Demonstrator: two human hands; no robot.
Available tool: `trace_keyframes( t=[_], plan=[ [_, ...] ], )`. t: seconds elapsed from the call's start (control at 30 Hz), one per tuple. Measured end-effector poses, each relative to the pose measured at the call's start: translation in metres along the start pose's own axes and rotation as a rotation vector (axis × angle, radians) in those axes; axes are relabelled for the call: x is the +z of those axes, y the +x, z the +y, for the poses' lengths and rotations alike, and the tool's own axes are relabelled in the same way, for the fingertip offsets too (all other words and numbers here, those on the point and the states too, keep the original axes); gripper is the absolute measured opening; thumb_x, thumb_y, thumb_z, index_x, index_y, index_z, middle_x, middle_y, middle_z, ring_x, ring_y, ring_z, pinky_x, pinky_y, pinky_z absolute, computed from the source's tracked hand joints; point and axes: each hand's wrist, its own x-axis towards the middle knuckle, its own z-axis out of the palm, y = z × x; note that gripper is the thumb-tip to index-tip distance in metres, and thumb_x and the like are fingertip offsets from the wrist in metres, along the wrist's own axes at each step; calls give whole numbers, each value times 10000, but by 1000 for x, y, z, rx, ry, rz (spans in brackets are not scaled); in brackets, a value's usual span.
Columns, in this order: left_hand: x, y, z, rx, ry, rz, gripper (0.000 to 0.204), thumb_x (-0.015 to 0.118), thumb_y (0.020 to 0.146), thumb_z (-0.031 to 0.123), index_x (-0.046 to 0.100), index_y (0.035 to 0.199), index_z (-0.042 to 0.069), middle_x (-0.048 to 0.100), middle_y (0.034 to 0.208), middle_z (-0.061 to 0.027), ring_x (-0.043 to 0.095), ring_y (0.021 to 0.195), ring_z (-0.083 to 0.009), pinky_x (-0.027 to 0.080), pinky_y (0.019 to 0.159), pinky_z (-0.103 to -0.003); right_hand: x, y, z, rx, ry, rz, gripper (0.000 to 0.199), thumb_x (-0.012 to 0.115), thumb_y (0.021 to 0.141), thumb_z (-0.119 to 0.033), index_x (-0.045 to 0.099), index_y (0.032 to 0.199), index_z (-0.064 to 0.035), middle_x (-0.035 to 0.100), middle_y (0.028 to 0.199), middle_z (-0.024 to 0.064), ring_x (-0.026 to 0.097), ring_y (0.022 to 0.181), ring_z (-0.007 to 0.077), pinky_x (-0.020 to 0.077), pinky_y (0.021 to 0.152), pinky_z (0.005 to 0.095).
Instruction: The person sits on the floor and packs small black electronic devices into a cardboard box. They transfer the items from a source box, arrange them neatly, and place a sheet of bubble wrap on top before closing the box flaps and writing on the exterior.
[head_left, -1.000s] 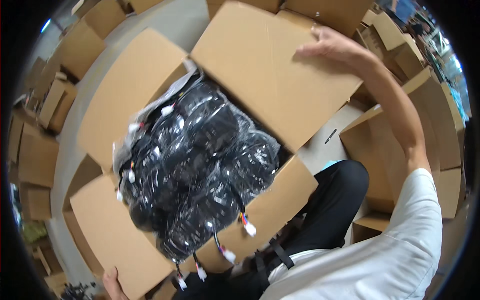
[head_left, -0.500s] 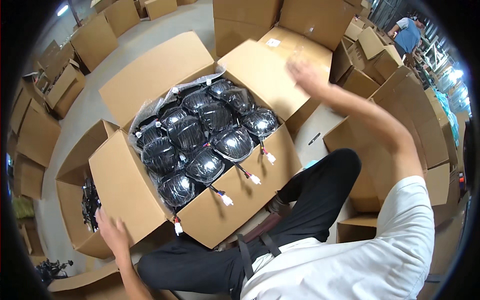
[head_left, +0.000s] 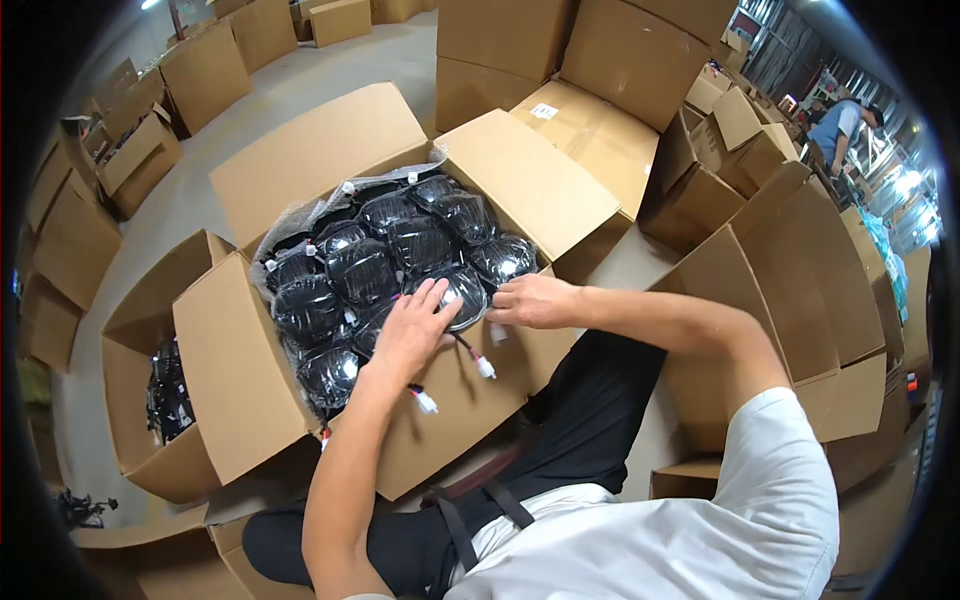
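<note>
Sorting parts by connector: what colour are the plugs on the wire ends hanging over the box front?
White plugs, seen in the head view.

Bagged black lamp unit (head_left: 462,295): round, glossy, in clear plastic wrap, lying flat at near right corner of open cardboard box (head_left: 240,370), touching neighbouring bagged units; wire leads with white connectors (head_left: 484,367) hang over near flap; left hand (head_left: 412,330) flat on top, right hand (head_left: 535,300) pinching its right edge

Open carton (head_left: 240,400) top unobstructed; black bagged lamps (head_left: 390,260) packed tight, no gaps. Stacked boxes (head_left: 600,60) wall far side; bare floor (head_left: 330,90) beyond left.
</note>
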Motion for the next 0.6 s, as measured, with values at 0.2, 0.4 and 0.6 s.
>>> trace_keyframes(
  t=[0.2,0.4,0.6],
  plan=[
    [5,10,-21,-80,-147,137,498,731,913,298,621,1356,98,613,1385,-172,611,1257,-368,568,953,-451,27,35,-24,625,458,280,232,726,885,-234,728,929,-6,656,838,186,674,887,390,547,773,484],
    [12,7,-29,-173,-235,232,477,709,937,307,633,1356,92,633,1367,-181,626,1237,-375,565,953,-451,23,44,-47,473,478,228,400,653,959,-369,723,949,25,642,1032,261,630,1028,426,505,911,525],
    [17,5,-31,-187,-285,307,481,724,921,308,646,1342,87,644,1353,-174,628,1228,-378,562,961,-454,20,54,-41,492,501,266,173,711,795,-176,700,783,-4,669,833,181,670,821,403,550,753,519]
  ],
)
